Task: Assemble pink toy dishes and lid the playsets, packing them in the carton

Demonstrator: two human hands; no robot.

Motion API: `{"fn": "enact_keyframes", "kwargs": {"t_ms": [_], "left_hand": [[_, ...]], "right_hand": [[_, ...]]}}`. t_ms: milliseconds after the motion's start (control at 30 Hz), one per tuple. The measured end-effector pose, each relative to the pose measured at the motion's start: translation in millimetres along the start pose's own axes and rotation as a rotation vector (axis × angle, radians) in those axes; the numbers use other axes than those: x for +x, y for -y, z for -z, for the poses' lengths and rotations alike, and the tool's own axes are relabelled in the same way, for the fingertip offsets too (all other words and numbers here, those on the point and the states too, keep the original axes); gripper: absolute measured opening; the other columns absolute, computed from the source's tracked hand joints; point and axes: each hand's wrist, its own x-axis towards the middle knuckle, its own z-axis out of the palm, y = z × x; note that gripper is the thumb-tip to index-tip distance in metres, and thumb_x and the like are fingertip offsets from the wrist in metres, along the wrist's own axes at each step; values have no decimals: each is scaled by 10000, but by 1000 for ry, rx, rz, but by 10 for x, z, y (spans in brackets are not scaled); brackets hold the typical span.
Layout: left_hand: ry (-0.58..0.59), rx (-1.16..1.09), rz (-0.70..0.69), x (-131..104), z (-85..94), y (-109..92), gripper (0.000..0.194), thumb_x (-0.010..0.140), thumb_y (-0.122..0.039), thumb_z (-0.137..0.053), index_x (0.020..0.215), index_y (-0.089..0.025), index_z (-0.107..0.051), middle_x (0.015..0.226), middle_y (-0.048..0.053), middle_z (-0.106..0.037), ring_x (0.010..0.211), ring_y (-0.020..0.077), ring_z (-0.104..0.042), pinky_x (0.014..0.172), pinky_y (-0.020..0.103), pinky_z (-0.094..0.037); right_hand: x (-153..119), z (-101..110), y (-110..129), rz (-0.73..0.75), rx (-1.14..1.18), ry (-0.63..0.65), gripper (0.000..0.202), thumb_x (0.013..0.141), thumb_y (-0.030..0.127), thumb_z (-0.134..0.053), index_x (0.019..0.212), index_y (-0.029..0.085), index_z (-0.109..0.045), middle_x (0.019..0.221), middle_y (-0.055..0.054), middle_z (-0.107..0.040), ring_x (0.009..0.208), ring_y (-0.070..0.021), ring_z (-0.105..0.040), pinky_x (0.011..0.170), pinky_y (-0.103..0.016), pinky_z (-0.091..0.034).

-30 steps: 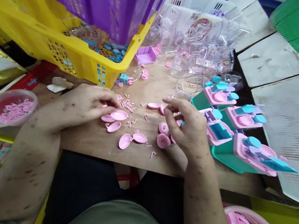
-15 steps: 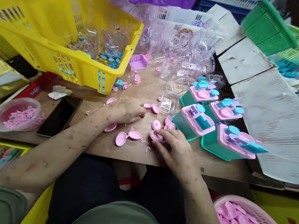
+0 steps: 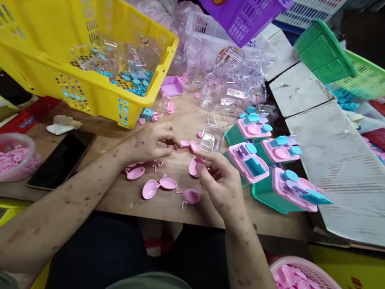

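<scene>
My right hand point(image 3: 221, 180) pinches a pink oval piece point(image 3: 195, 166) between thumb and fingers, just above the wooden table point(image 3: 112, 200). My left hand point(image 3: 152, 144) is at the centre, its thumb and fingers drawn together; whatever is between them is too small to make out. It is beside an opened pair of pink oval shells point(image 3: 194, 146). Nearer the front edge lie another opened pair point(image 3: 168, 183) and a single pink oval piece point(image 3: 191, 196) with small thin pink hooks by it. One more pink oval point(image 3: 135, 173) rests below my left wrist.
A yellow crate point(image 3: 113, 96) stands at the left, above a black phone point(image 3: 63, 159) and a tub of small pink parts point(image 3: 2, 159). Several teal and pink boxes point(image 3: 279, 191) are at the right. Clear plastic parts point(image 3: 223, 84) are heaped behind. A pink basket point(image 3: 338, 282) is below right.
My right hand has lifted a pink oval piece and moved up, closer to my left hand. Another oval piece now shows near the front edge. The camera view has shifted.
</scene>
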Motion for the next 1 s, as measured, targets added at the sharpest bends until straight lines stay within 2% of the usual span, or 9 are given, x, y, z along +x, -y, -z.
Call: {"fn": "enact_keyframes", "kwargs": {"t_ms": [133, 300, 400, 500, 600, 700, 800, 900, 1000], "left_hand": [[-139, -315, 134, -37, 87, -41, 225, 956, -300, -778, 1137, -194, -859, 1103, 83, -835, 1003, 203, -793, 914, 323, -649], [-385, -555, 249, -25, 86, -36, 378, 848, -400, -965, 1124, -171, -847, 1148, 109, -859, 1078, 234, -818, 1029, 378, -681], [-407, -603, 234, -15, 38, -66, 361, 855, -369, -959, 1138, -182, -836, 1093, 93, -863, 1022, 222, -830, 985, 368, -696], [-404, -623, 222, -13, -14, -113, 322, 883, -390, -947, 1113, -193, -835, 1063, 81, -865, 992, 217, -835, 946, 359, -705], [-425, -632, 211, -11, -21, -151, 316, 898, -456, -949, 1036, -188, -853, 1058, 88, -869, 995, 224, -833, 970, 374, -704], [-490, -596, 189, -10, 22, -185, 263, 906, -430, -956, 1011, -201, -881, 1078, 88, -873, 1041, 224, -827, 1013, 375, -688], [-541, -545, 176, -18, 64, -225, 191, 899, -393, -968, 961, -226, -900, 1056, 75, -875, 1057, 219, -819, 1014, 356, -678], [-537, -504, 241, -33, 74, -262, 209, 882, -413, -982, 967, -233, -916, 970, 64, -873, 944, 214, -817, 914, 341, -694], [-492, -548, 293, -40, 65, -278, 294, 845, -451, -1013, 999, -216, -926, 973, 75, -881, 919, 232, -832, 878, 346, -709]], "right_hand": [[322, -142, 44, -13, 114, 69, 307, 996, 322, -745, 1294, 249, -756, 1126, -55, -792, 919, -166, -787, 788, -309, -683], [688, -271, 49, -141, 253, 129, 293, 988, 420, -808, 1144, 248, -630, 1073, -15, -745, 818, -166, -817, 751, -355, -739], [830, -313, 7, -153, 243, 177, 333, 981, 483, -851, 1158, 230, -726, 943, -11, -771, 795, -172, -805, 774, -372, -746], [888, -345, -55, -126, 289, 179, 424, 945, 603, -882, 1182, 254, -841, 1136, -71, -826, 942, -212, -825, 830, -413, -756], [880, -343, -77, -21, 269, 178, 417, 859, 572, -976, 1131, 270, -883, 1285, -86, -812, 1084, -245, -824, 881, -423, -755], [841, -291, -56, 79, 192, 110, 290, 946, 509, -928, 1062, 255, -848, 1148, -62, -834, 1006, -217, -828, 864, -395, -746], [800, -223, -34, 112, 185, 85, 314, 1045, 552, -815, 1043, 249, -732, 1061, -40, -822, 908, -191, -825, 843, -378, -736], [780, -175, -31, 153, 178, 142, 425, 984, 613, -869, 1104, 262, -664, 1056, -30, -794, 918, -193, -821, 842, -361, -726], [785, -151, -41, 231, 122, 203, 407, 915, 514, -971, 1090, 260, -706, 1020, -14, -777, 932, -182, -798, 843, -327, -696]]}}
